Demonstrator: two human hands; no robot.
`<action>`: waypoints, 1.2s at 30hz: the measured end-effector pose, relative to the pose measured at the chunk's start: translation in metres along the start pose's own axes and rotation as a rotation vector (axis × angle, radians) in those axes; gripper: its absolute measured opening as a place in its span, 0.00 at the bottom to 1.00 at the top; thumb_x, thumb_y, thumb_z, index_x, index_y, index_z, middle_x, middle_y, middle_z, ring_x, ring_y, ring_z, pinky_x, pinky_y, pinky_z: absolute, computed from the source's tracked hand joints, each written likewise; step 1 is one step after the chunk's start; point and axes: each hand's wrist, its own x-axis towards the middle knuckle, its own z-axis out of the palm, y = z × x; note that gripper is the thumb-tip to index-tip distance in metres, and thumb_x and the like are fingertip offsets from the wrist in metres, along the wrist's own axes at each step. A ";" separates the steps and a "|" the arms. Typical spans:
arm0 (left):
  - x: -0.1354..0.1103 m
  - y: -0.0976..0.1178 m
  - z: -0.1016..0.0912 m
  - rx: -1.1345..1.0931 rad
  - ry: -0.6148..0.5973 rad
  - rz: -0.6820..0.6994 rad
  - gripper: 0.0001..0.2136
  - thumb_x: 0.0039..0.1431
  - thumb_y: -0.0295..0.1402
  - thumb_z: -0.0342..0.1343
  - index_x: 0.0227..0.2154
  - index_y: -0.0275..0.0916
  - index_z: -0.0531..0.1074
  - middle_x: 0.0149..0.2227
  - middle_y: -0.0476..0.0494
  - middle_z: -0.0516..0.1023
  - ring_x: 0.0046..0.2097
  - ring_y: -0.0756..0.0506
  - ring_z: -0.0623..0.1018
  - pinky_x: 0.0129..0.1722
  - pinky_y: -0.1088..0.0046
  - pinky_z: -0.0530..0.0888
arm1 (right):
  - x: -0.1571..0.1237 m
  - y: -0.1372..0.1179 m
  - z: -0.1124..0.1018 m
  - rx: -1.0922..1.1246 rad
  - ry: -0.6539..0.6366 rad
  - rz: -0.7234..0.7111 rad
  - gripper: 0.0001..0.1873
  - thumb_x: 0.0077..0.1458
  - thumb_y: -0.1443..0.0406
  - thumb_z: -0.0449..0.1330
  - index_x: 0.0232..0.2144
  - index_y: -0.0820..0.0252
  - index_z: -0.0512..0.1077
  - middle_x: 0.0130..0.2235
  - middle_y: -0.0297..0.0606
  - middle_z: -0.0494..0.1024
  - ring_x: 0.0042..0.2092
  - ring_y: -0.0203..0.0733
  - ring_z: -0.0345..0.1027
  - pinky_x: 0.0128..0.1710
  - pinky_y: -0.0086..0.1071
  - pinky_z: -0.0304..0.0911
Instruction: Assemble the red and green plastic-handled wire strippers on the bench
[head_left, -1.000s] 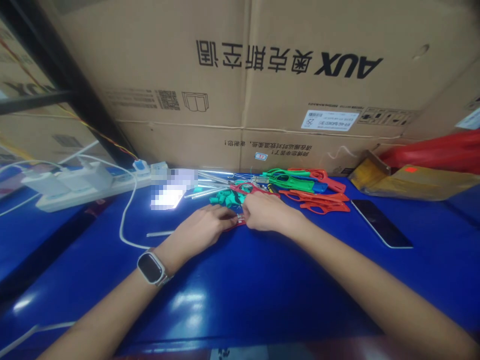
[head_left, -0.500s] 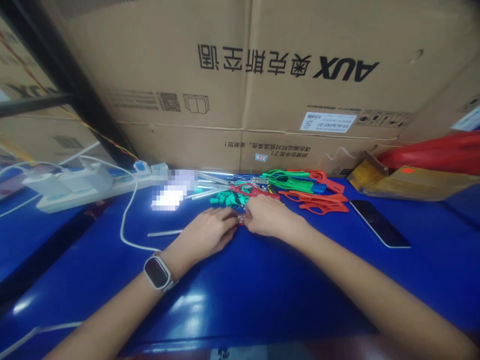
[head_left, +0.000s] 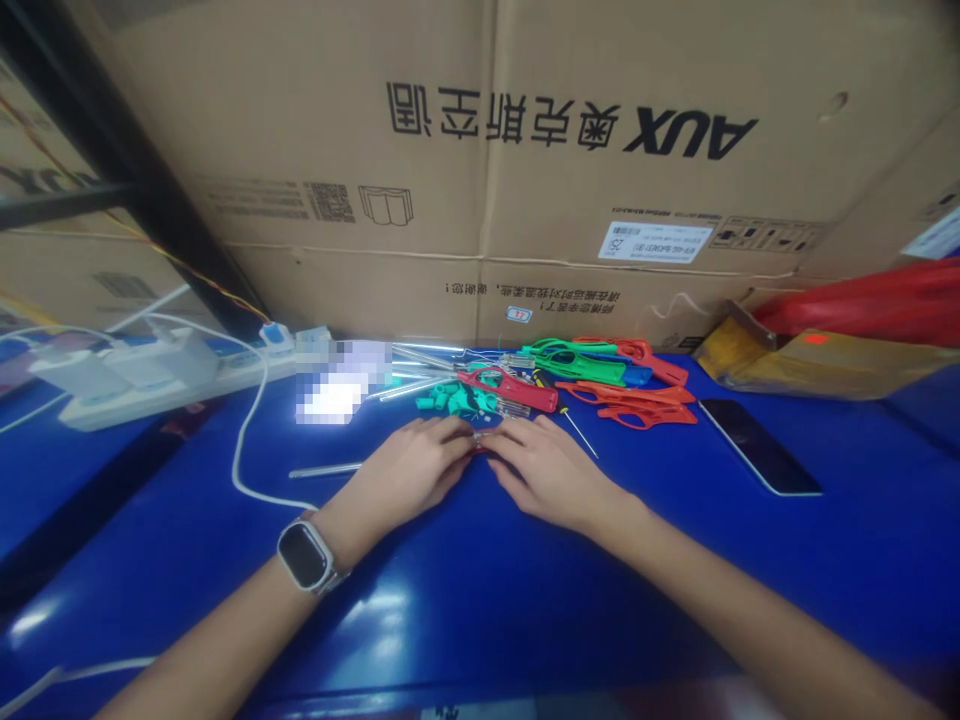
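Note:
My left hand (head_left: 416, 465), with a watch (head_left: 306, 556) on its wrist, is closed around a small red plastic handle shell (head_left: 480, 449), mostly hidden by the fingers. My right hand (head_left: 551, 465) meets it from the right, fingertips pinching the same piece. Out from the left hand's far side sticks a thin metal tube (head_left: 324, 471); whether it joins the shell I cannot tell. Just beyond the fingers lie a red handle shell (head_left: 517, 388), several teal plastic pieces (head_left: 454, 398) and a screwdriver (head_left: 580, 430) with a yellow and black handle.
Green handle shells (head_left: 574, 362) and orange-red ones (head_left: 637, 400) lie behind on the blue table (head_left: 480, 610). A phone (head_left: 757, 447) rests at right, near an opened carton (head_left: 817, 362). A power strip (head_left: 180, 380) with a white cable stands left. A large cardboard box (head_left: 480, 180) walls off the back.
My right hand has drawn back toward me and turned flatter, its fingers now on the shell's near end. The screwdriver and the red shell behind show more fully. The left hand stays nearly in place.

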 end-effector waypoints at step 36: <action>0.000 0.000 0.004 -0.082 0.061 0.016 0.17 0.68 0.29 0.48 0.56 0.43 0.71 0.49 0.39 0.75 0.48 0.41 0.76 0.48 0.60 0.75 | -0.005 0.002 0.005 0.071 0.196 0.116 0.12 0.65 0.65 0.52 0.42 0.62 0.75 0.44 0.47 0.74 0.45 0.47 0.67 0.45 0.40 0.63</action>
